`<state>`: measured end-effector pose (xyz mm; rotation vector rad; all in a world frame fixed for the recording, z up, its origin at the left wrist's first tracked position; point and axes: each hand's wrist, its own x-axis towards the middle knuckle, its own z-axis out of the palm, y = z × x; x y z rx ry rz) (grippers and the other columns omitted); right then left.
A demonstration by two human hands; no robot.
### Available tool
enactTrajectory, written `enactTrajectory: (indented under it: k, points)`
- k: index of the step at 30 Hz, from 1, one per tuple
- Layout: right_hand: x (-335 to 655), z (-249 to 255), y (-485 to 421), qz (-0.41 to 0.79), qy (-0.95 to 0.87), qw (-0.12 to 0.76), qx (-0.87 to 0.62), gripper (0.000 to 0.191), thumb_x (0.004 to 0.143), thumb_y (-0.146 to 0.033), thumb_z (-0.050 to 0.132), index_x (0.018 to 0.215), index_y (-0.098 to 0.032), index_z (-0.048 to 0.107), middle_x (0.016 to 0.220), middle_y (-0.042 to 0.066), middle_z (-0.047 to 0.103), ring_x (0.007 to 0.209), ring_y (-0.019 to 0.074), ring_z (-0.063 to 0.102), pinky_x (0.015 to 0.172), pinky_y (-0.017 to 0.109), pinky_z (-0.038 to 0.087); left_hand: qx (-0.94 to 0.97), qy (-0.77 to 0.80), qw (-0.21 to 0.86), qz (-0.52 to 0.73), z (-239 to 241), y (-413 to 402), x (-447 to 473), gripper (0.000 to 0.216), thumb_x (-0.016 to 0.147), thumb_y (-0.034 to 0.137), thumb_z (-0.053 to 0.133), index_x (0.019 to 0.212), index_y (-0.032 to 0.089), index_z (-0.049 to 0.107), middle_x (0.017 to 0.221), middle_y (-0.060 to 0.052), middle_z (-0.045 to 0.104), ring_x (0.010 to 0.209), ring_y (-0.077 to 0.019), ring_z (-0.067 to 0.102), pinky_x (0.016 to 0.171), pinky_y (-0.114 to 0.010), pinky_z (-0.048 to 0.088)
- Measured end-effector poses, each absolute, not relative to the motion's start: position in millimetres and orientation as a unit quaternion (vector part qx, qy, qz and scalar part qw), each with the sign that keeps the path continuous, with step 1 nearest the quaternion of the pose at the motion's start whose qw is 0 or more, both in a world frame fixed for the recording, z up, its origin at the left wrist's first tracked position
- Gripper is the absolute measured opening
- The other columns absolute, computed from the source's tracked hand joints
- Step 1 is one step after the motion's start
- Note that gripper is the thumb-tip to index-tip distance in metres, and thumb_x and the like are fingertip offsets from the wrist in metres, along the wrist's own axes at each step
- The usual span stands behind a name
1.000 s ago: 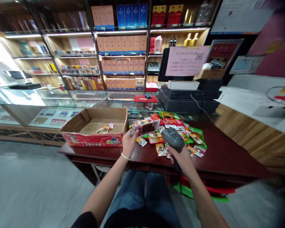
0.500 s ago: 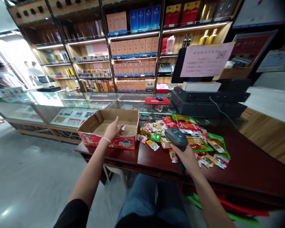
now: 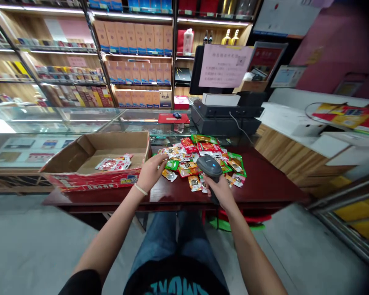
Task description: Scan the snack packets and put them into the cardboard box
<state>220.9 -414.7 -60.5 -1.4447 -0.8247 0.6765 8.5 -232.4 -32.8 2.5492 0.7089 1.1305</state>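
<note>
My right hand [image 3: 220, 190] is wrapped round a black barcode scanner [image 3: 209, 167] with a blue light, held over the heap of snack packets [image 3: 207, 147]. These small packets are red, green, orange and white. At the heap's left edge is my left hand [image 3: 152, 174], its fingers slightly bent and apart, with no packet visible in them. Left of that hand stands an open red cardboard box [image 3: 95, 180]. Some red and white packets [image 3: 114, 164] lie inside it.
Both box and heap rest on a dark red wooden desk [image 3: 264, 176]. Behind are a glass counter [image 3: 135, 116], a mouse [image 3: 177, 115] on a red pad, and a monitor with a pink sheet [image 3: 224, 65]. White cabinets [image 3: 292, 119] stand at the right.
My left hand has left the box and moved to the heap's left edge; packets now show in the box. The view has turned right. My right hand still holds the barcode scanner.
</note>
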Motion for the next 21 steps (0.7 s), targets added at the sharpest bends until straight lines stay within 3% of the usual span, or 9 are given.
enactTrajectory:
  k: [7,15,21]
  points:
    - [239.8,-77.2,-452.6,0.294,-0.337,0.625,-0.639,0.044,0.075,-0.059,0.074,0.072,-0.022,0.052,0.048,-0.006,0.051,0.034,0.0101,0.045,0.033,0.022,0.040,0.893,0.199,0.224,0.336,-93.2,-282.7,78.1,0.025,0.096,0.025,0.050,0.113,0.018,0.067,0.109,-0.010,0.072,0.104,-0.0230,0.067,0.095,-0.038,0.053]
    - [244.7,-77.5,-484.9,0.298,-0.336,0.623,-0.640,0.041,0.075,-0.056,0.073,0.068,-0.022,0.053,0.046,-0.006,0.049,0.033,0.0098,0.043,0.032,0.022,0.039,0.927,0.193,0.220,0.235,-150.2,-308.5,113.9,0.053,0.084,0.025,0.069,0.134,0.012,0.055,0.139,-0.020,0.056,0.130,-0.0292,0.055,0.111,-0.045,0.043]
    - [247.7,-84.8,-487.6,0.295,-0.346,0.632,-0.627,0.040,0.076,-0.055,0.074,0.075,-0.020,0.056,0.050,-0.005,0.052,0.034,0.0096,0.045,0.033,0.021,0.040,0.917,0.234,0.202,0.254,-158.7,-316.7,109.6,0.024,0.099,0.031,0.049,0.111,0.018,0.065,0.120,-0.013,0.069,0.113,-0.0249,0.065,0.099,-0.038,0.050]
